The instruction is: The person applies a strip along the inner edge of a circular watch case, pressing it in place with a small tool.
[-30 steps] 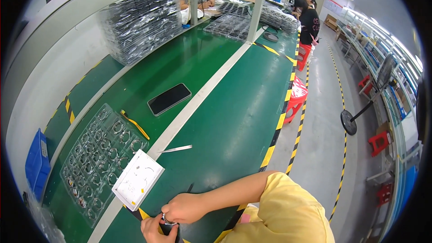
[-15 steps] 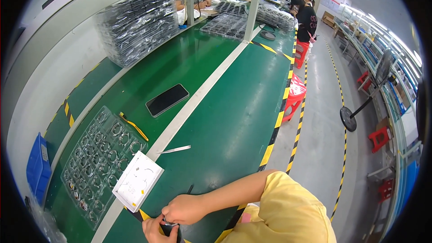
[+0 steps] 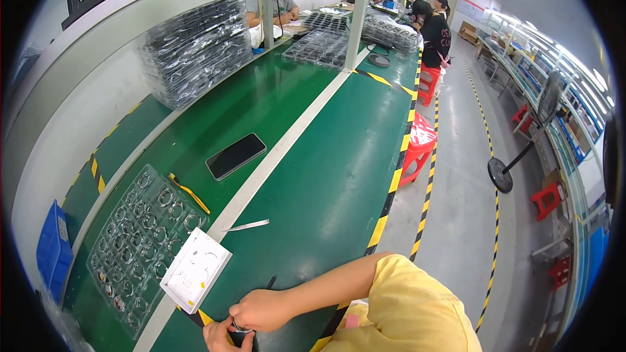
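Note:
At the lower edge, my left hand [image 3: 220,337] has its fingers closed around the side of a small shiny ring-shaped metal part [image 3: 241,329]. My right hand [image 3: 262,309] bends over it from above, fingertips pinched at the same part; the fingers cover most of it. Something dark lies beneath the part. A shallow white box [image 3: 195,270] with tiny scraps in it stands just beyond my left hand. Left of the box is a clear plastic tray [image 3: 134,248] of similar metal rings. A thin dark stick [image 3: 271,282] pokes out beyond my right wrist.
Tweezers [image 3: 248,225], a yellow-handled brush [image 3: 189,193] and a phone [image 3: 236,156] lie on the green bench. Stacked plastic trays [image 3: 195,55] rise behind a shelf post. A blue bin [image 3: 54,244] stands far left. Red stools [image 3: 417,150] line the aisle; people sit farther off.
The whole view has shifted slightly. Both hands stay together on the metal part, with only a small change in the right hand's finger position.

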### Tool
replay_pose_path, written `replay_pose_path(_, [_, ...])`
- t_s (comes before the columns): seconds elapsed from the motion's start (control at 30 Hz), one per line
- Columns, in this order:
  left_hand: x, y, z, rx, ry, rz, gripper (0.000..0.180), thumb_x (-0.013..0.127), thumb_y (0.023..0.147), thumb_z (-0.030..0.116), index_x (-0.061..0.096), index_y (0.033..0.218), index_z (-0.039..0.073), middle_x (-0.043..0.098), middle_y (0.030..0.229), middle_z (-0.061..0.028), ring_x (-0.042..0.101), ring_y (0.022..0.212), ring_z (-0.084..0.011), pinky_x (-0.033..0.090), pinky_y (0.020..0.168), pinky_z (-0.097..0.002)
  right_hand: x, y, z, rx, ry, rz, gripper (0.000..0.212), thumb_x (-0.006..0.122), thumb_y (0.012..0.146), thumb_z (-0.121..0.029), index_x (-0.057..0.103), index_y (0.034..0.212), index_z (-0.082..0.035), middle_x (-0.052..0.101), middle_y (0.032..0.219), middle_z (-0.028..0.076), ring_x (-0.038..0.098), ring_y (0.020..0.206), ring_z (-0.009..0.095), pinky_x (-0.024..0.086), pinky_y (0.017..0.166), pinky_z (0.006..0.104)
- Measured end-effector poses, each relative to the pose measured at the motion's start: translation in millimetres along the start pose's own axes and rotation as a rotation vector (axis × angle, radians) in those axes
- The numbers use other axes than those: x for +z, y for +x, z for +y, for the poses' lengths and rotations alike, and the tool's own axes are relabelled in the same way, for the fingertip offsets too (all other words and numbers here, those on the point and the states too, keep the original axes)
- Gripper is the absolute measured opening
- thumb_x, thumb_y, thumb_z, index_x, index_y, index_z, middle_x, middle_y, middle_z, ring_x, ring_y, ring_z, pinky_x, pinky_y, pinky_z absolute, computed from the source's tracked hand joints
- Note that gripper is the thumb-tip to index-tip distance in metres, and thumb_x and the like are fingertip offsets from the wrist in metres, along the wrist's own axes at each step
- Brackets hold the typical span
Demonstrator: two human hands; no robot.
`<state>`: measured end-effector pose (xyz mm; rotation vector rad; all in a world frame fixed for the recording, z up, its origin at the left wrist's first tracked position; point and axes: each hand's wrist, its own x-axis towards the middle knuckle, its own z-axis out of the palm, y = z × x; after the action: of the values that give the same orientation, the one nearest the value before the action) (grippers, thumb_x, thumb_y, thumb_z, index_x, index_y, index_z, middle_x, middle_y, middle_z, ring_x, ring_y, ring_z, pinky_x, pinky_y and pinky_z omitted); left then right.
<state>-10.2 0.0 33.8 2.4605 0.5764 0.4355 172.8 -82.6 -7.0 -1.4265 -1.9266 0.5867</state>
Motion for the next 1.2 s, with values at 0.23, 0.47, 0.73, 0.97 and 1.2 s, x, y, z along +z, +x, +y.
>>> replay_pose_path(0.23, [2, 0, 2, -0.003, 0.002, -0.01, 0.045, 0.087, 0.075, 0.01, 0.068, 0.114, -0.002, 0.067, 0.1, -0.02, 0.058, 0.099, -0.0407, 0.048, 0.089, -0.0493, -10, -2, 5, -0.045, 0.006, -0.121, 0.01, 0.065, 0.086, -0.013, 0.068, 0.083, -0.004, 0.063, 0.094, 0.012, 0.066, 0.077, 0.035, 0.054, 0.066, 0.0461])
replay_pose_path(0.47, [4, -3, 0, -0.031, 0.007, 0.011, 0.047, 0.087, 0.075, 0.012, 0.067, 0.116, -0.001, 0.067, 0.102, -0.0197, 0.059, 0.099, -0.0407, 0.049, 0.091, -0.0489, 2, -4, 0, -0.037, -0.031, -0.026, 0.008, 0.065, 0.088, -0.012, 0.067, 0.088, -0.005, 0.062, 0.093, 0.013, 0.066, 0.075, 0.035, 0.054, 0.065, 0.0472])
replay_pose_path(0.73, [2, -1, 1, -0.01, 0.0, 0.045, 0.049, 0.088, 0.072, 0.015, 0.069, 0.114, 0.001, 0.067, 0.101, -0.0189, 0.06, 0.098, -0.0397, 0.049, 0.091, -0.0473, -3, -3, 5, -0.058, 0.04, -0.03, 0.006, 0.066, 0.086, -0.011, 0.067, 0.082, -0.007, 0.061, 0.09, 0.013, 0.066, 0.077, 0.036, 0.052, 0.067, 0.0471])
replay_pose_path(0.97, [-2, 0, 7, -0.008, 0.026, 0.07, 0.039, 0.088, 0.069, 0.012, 0.071, 0.103, 0.001, 0.068, 0.095, -0.0172, 0.061, 0.094, -0.0388, 0.049, 0.087, -0.0471, -12, -2, 3, -0.087, 0.03, -0.158, 0.004, 0.064, 0.088, -0.01, 0.063, 0.088, -0.006, 0.057, 0.093, 0.011, 0.065, 0.078, 0.034, 0.053, 0.067, 0.045])
replay_pose_path(1.2, [3, 1, 6, -0.029, -0.033, 0.091, 0.035, 0.087, 0.067, 0.008, 0.07, 0.097, 0.001, 0.067, 0.091, -0.0165, 0.061, 0.093, -0.0388, 0.049, 0.086, -0.0466, 5, -9, 0, -0.039, -0.022, 0.028, 0.006, 0.064, 0.088, -0.012, 0.066, 0.088, -0.006, 0.057, 0.09, 0.011, 0.064, 0.076, 0.034, 0.052, 0.066, 0.0464])
